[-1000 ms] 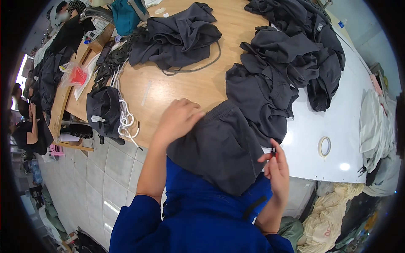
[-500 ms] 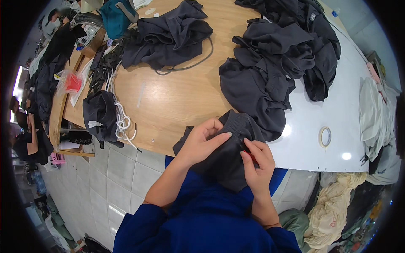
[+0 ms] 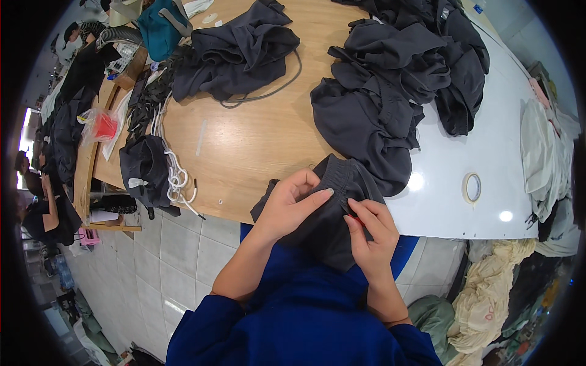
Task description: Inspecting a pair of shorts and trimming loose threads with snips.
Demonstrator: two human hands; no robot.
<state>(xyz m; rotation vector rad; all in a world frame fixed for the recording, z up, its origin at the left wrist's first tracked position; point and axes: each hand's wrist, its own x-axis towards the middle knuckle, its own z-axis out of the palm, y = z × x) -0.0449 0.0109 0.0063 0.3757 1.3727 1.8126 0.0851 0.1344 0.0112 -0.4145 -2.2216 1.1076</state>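
Note:
A dark grey garment (image 3: 326, 235) with a gathered elastic waistband (image 3: 337, 178) hangs over the table's front edge towards my lap. My left hand (image 3: 296, 204) is closed on the waistband, its thumb lying on top and its fingers folded behind the cloth. Just to the right, the thumb and fingers of my right hand (image 3: 373, 235) come together in a pinch at the band's lower edge. A bit of red shows between them, a small thing whose kind is mostly hidden by the fingers. Beyond my hands, more dark grey garments (image 3: 366, 134) lie heaped up.
The wooden table (image 3: 256, 140) adjoins a white surface (image 3: 439, 201) bearing a tape roll (image 3: 471, 188). Another dark garment (image 3: 244, 52) lies at the far left, near a teal bag (image 3: 162, 30) and white cords (image 3: 176, 177). Cream cloth (image 3: 488, 299) is piled at lower right.
The view has shifted slightly. The fingertips of my right hand have moved a little to the left along the waistband. My left hand keeps the same hold.

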